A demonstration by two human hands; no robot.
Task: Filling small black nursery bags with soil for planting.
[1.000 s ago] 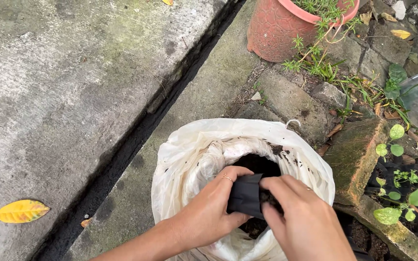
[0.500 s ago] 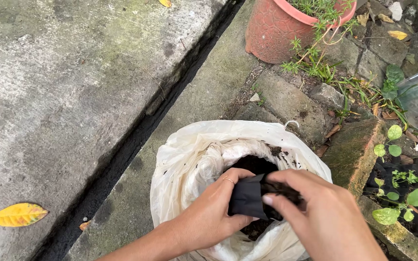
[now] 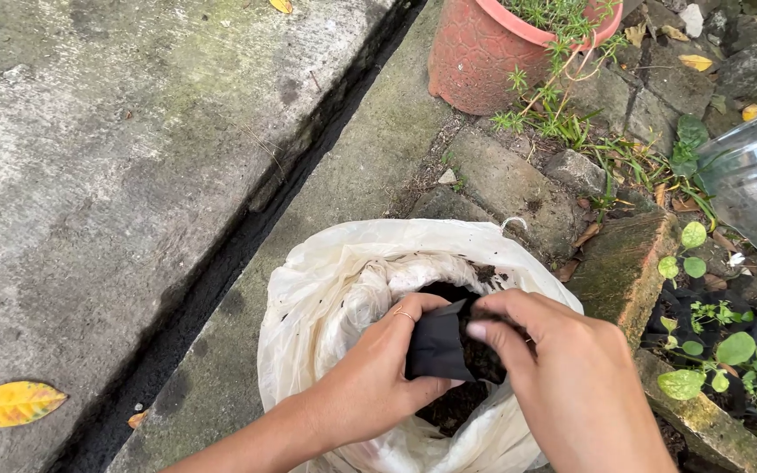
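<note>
Small black planting bag [image 3: 438, 346], thin, limp and light until filled, best gripped at its rim, held above the white soil sack [image 3: 326, 298]: left hand [image 3: 378, 377] closed round it, right hand [image 3: 562, 377] pinching its mouth.

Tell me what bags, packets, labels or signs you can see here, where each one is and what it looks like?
Big white crinkled plastic sack: bottom centre on the concrete, mouth rolled open, dark soil inside.
Small black soft plastic bag: over the sack's mouth, gripped by the left hand, the right hand at its opening.
Clear plastic container: right edge, only partly in view.
No labels, signs or screens show.
</note>
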